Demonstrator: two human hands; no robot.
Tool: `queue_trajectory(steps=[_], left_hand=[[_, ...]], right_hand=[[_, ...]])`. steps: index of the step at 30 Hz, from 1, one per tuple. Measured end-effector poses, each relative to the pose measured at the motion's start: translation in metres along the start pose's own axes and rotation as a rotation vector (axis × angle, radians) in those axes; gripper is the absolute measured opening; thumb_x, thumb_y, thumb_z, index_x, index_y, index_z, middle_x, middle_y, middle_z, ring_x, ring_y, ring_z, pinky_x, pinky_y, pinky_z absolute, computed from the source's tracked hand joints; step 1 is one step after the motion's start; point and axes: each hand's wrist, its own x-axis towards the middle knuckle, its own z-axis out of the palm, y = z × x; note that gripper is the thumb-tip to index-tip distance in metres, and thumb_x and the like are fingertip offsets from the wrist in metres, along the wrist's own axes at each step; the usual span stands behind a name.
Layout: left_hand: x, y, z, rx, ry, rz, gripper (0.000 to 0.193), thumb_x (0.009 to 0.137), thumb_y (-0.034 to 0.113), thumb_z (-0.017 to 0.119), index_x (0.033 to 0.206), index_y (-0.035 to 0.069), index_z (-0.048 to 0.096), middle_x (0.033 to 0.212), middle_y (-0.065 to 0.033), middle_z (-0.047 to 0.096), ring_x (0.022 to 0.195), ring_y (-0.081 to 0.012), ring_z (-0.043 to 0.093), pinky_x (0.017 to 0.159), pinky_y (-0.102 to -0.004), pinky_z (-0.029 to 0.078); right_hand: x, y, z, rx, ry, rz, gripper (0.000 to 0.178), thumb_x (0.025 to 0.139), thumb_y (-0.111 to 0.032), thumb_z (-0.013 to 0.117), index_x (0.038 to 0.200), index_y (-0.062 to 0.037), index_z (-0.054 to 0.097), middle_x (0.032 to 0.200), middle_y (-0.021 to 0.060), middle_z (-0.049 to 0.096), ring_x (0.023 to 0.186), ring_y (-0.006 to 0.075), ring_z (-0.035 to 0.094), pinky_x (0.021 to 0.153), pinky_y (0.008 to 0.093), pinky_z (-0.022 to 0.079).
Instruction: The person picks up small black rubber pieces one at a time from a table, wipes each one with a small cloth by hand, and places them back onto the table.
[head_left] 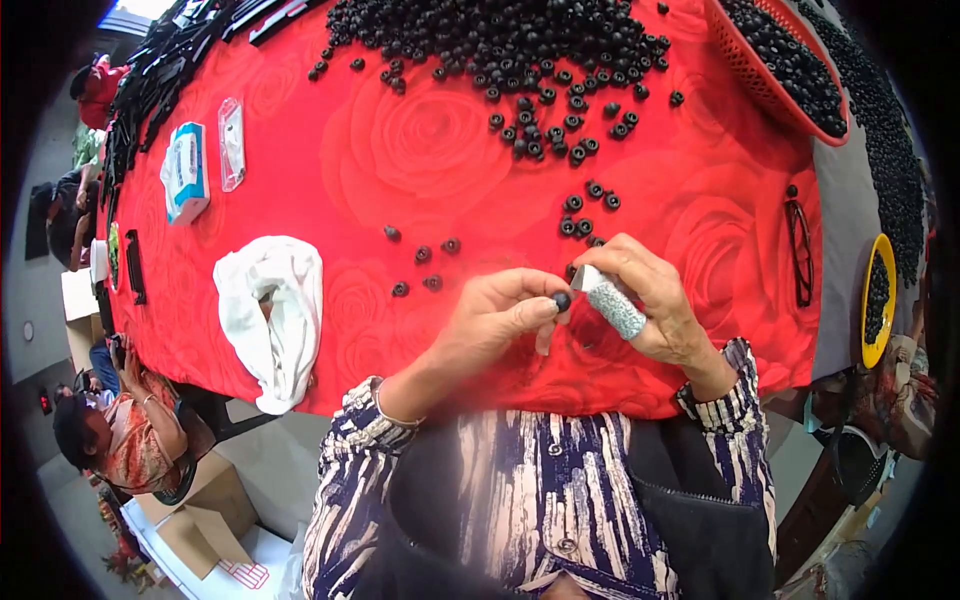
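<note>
My left hand [490, 315] pinches a small round black part [562, 301] between thumb and fingertips, above the near edge of the red tablecloth [420, 210]. Closed in my right hand [662, 300] is a short-bladed knife [614, 305] with a speckled grey-white wrapped handle. Its flat metal blade points toward the black part, with a small gap between them. Beyond my right hand lie several loose black parts [575, 227], ring-shaped from above. A smaller scattered group [423, 254] rests to the left, just beyond my left hand.
A large heap of black parts [490, 40] covers the far side, beside a red basket [755, 70] full of them. At left lie a white cloth [235, 300], a tissue pack [187, 175] and a clear plastic case [231, 145]. Glasses [800, 250] and a yellow bowl [884, 335] are at right.
</note>
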Motion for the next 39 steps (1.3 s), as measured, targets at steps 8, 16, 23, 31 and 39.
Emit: queue_trajectory(steps=[8, 16, 23, 31, 39], left_hand=[[-0.003, -0.005, -0.002, -0.102, -0.043, -0.032, 0.022, 0.091, 0.012, 0.056, 0.108, -0.002, 0.058, 0.090, -0.0115, 0.062, 0.069, -0.0143, 0.062, 0.057, -0.0269, 0.052], [-0.002, -0.008, -0.003, -0.180, -0.045, -0.064, 0.022, 0.093, 0.011, 0.053, 0.110, 0.000, 0.058, 0.090, -0.0106, 0.062, 0.068, -0.0128, 0.061, 0.058, -0.0272, 0.052], [-0.002, -0.011, -0.004, -0.218, -0.068, -0.035, 0.021, 0.093, 0.012, 0.052, 0.110, 0.002, 0.058, 0.089, -0.0105, 0.062, 0.069, -0.0122, 0.061, 0.058, -0.0275, 0.052], [-0.001, -0.012, -0.005, -0.175, -0.069, -0.038, 0.019, 0.093, 0.012, 0.052, 0.109, 0.005, 0.059, 0.088, -0.0100, 0.061, 0.068, -0.0111, 0.058, 0.057, -0.0271, 0.052], [-0.002, -0.011, -0.004, -0.172, -0.064, -0.025, 0.019, 0.093, 0.013, 0.053, 0.109, 0.005, 0.059, 0.087, -0.0092, 0.060, 0.068, -0.0106, 0.055, 0.057, -0.0269, 0.051]], right_hand=[[-0.003, 0.002, 0.005, -0.091, -0.005, -0.048, 0.026, 0.077, -0.006, 0.064, 0.102, 0.0009, 0.056, 0.081, 0.0126, 0.053, 0.068, 0.0260, 0.056, 0.059, 0.0329, 0.045], [-0.005, 0.006, 0.009, -0.094, 0.010, -0.009, 0.025, 0.078, -0.009, 0.064, 0.100, 0.0000, 0.056, 0.078, 0.0120, 0.051, 0.065, 0.0263, 0.054, 0.057, 0.0336, 0.043], [-0.004, 0.004, 0.007, -0.073, -0.030, 0.025, 0.024, 0.079, -0.008, 0.063, 0.100, 0.0002, 0.056, 0.077, 0.0117, 0.050, 0.064, 0.0261, 0.054, 0.056, 0.0330, 0.043], [-0.005, 0.009, 0.009, -0.063, -0.010, 0.011, 0.023, 0.078, -0.007, 0.063, 0.099, 0.0004, 0.056, 0.077, 0.0117, 0.051, 0.064, 0.0249, 0.055, 0.056, 0.0323, 0.043], [-0.005, 0.010, 0.009, -0.031, -0.010, 0.000, 0.022, 0.079, -0.009, 0.064, 0.098, 0.0001, 0.057, 0.077, 0.0113, 0.051, 0.063, 0.0244, 0.055, 0.055, 0.0326, 0.043]])
